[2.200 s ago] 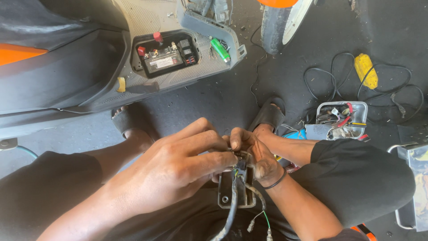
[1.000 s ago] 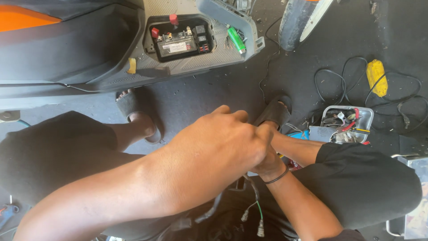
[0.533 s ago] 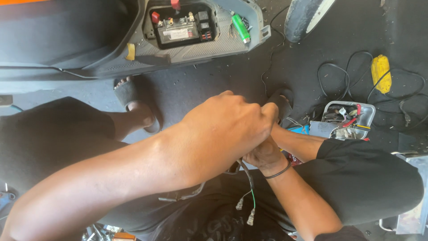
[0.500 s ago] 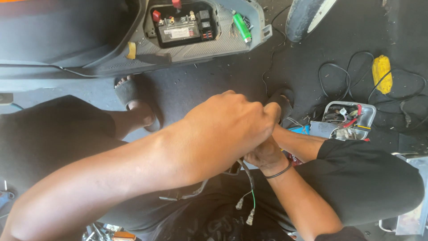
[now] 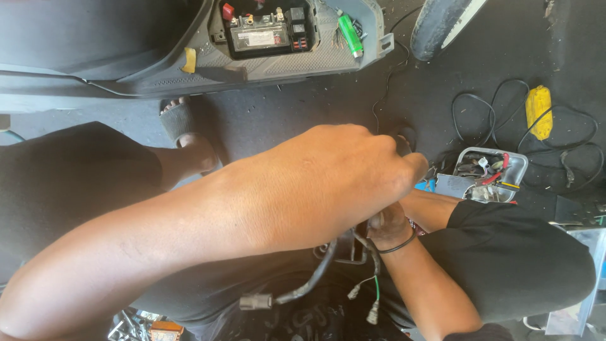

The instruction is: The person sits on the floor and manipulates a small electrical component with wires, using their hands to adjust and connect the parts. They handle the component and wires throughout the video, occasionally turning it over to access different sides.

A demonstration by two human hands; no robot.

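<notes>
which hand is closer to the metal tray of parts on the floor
Right. The right hand sits just left of and below the metal tray, under the left hand, whose knuckles lie a little further left of it.

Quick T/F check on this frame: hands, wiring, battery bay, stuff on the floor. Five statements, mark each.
1. The left hand lies over the right hand, hiding most of it. True.
2. A wire harness with loose connectors hangs below the hands. True.
3. The green cylindrical tool lies in the metal tray. False: it rests on the scooter panel beside the battery.
4. The yellow object lies on the floor, right of the metal tray. True.
5. The right wrist is bare. False: it wears a black band.
</notes>
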